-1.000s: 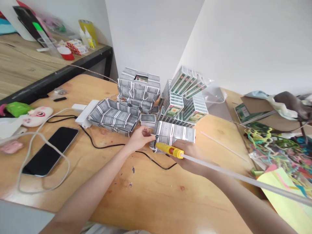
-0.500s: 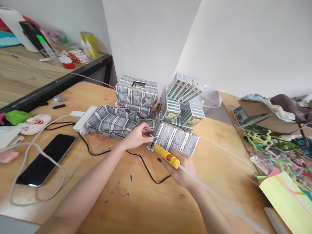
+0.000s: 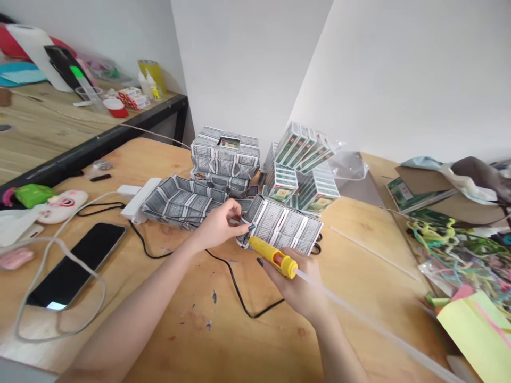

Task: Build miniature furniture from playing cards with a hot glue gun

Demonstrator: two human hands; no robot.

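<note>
My right hand (image 3: pixel 297 284) is wrapped round a yellow glue gun (image 3: pixel 274 256) with a long clear glue stick trailing back from it. The gun's tip points at the near left corner of a panel made of joined playing cards (image 3: pixel 285 227). My left hand (image 3: pixel 219 224) pinches that same corner of the panel with thumb and fingers. The panel is tilted up off the wooden table (image 3: pixel 255 330).
Behind are a flat card tray (image 3: pixel 179 199), a card box (image 3: pixel 225 157) and stacked card packs (image 3: pixel 305 170). A phone (image 3: pixel 74 263), white cable, black cord (image 3: pixel 235 282) and power strip (image 3: pixel 138 198) lie left. Coloured paper and pipe cleaners (image 3: pixel 459 244) crowd the right side.
The card panel has tipped further up and shifted slightly left. My right hand with the glue gun has drawn nearer its corner; my left hand keeps pinching that corner.
</note>
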